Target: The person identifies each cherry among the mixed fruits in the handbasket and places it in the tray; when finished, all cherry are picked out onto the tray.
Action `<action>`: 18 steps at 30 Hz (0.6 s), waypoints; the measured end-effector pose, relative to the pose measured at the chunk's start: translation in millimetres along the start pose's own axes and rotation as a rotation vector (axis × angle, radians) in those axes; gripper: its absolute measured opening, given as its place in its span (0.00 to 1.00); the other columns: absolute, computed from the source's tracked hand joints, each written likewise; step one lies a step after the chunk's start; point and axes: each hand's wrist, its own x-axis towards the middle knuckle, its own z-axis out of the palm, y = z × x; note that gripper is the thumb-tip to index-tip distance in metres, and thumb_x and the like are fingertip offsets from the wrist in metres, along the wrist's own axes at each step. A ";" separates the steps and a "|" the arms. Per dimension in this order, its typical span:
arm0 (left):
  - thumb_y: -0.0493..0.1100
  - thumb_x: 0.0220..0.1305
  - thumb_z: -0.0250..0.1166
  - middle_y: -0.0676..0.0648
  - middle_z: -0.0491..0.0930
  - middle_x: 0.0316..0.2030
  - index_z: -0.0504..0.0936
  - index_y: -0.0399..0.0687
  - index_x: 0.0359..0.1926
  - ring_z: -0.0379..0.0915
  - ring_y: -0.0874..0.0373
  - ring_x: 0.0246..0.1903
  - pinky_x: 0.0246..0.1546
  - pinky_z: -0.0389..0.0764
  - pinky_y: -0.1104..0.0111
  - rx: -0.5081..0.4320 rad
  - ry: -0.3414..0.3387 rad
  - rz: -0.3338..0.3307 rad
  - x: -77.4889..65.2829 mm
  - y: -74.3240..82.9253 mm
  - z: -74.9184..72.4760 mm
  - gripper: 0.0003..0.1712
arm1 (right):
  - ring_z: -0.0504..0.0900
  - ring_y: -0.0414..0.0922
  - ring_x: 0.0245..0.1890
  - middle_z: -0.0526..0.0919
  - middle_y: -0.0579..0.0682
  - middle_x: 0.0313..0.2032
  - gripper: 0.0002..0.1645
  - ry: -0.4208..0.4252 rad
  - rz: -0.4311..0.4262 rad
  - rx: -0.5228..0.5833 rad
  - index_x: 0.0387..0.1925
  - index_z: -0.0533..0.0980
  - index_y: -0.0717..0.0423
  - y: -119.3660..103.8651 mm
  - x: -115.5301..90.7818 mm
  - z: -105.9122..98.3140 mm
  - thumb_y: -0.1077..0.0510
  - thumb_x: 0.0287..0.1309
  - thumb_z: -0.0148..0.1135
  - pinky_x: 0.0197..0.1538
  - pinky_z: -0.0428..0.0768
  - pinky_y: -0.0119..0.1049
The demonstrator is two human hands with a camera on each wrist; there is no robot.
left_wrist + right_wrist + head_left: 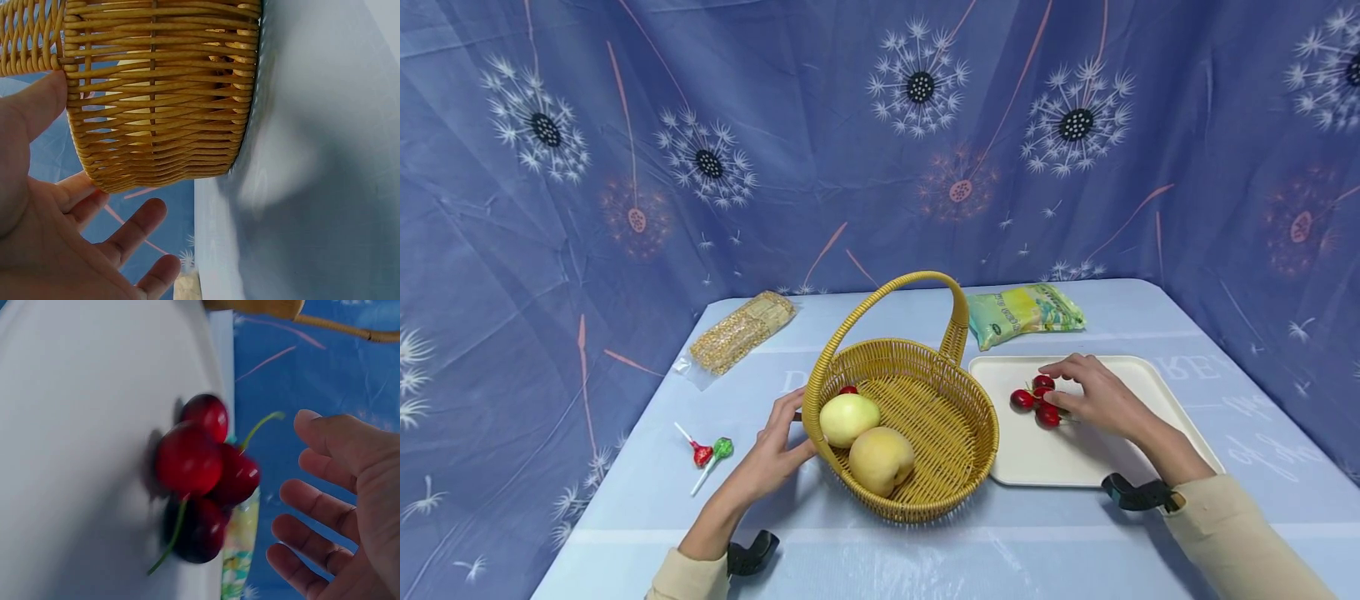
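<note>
In the head view, a wicker basket [925,492] with a tall handle stands at the middle of the table. It holds a pale green-yellow fruit [848,419], a peach [882,461] and a mostly hidden small red thing [847,390]. My left hand [778,446] touches the basket's left side; the left wrist view shows the thumb by the handle base and the fingers [137,231] spread. Several red cherries [190,459] with green stems lie clustered on a cream tray [1075,467]. Over them hovers my right hand [1093,396], fingers loosely bent, apart from them in the right wrist view.
A red lollipop [702,455] and a green lollipop [722,448] lie left of the left hand. Behind them is a clear bag of yellowish grains [741,333]. A green and yellow packet [1026,312] rests behind the tray. Blue patterned cloth [850,150] hangs around the table.
</note>
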 end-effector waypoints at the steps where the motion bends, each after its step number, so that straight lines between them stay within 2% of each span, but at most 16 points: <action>1: 0.49 0.61 0.63 0.46 0.50 0.71 0.60 0.57 0.67 0.59 0.46 0.63 0.56 0.45 0.33 -0.001 0.000 0.002 0.0 -0.2 -0.2 0.35 | 0.73 0.49 0.45 0.80 0.52 0.44 0.20 0.002 -0.010 0.002 0.50 0.78 0.52 -2.9 1.1 -1.5 0.52 0.55 0.66 0.45 0.72 0.47; 7: 0.49 0.61 0.63 0.45 0.50 0.71 0.61 0.59 0.67 0.51 0.44 0.68 0.56 0.45 0.33 -0.006 0.001 0.018 0.2 -1.1 -0.3 0.34 | 0.73 0.47 0.46 0.80 0.50 0.45 0.20 0.014 -0.082 0.023 0.50 0.78 0.50 -23.1 9.0 -7.4 0.50 0.55 0.66 0.46 0.72 0.48; 13: 0.49 0.62 0.63 0.46 0.50 0.71 0.60 0.63 0.67 0.47 0.43 0.70 0.56 0.44 0.32 -0.007 -0.003 0.021 -0.3 -2.2 -1.0 0.34 | 0.72 0.49 0.51 0.78 0.51 0.50 0.23 -0.034 -0.100 0.053 0.52 0.77 0.50 -50.6 18.0 -10.9 0.48 0.56 0.65 0.50 0.71 0.51; 18: 0.49 0.62 0.62 0.46 0.49 0.72 0.60 0.60 0.67 0.47 0.43 0.70 0.56 0.44 0.32 -0.010 -0.002 0.022 -0.2 -3.5 -0.9 0.34 | 0.74 0.48 0.50 0.77 0.50 0.51 0.24 -0.068 -0.147 0.053 0.54 0.76 0.48 -73.6 26.9 -12.4 0.47 0.57 0.64 0.48 0.73 0.49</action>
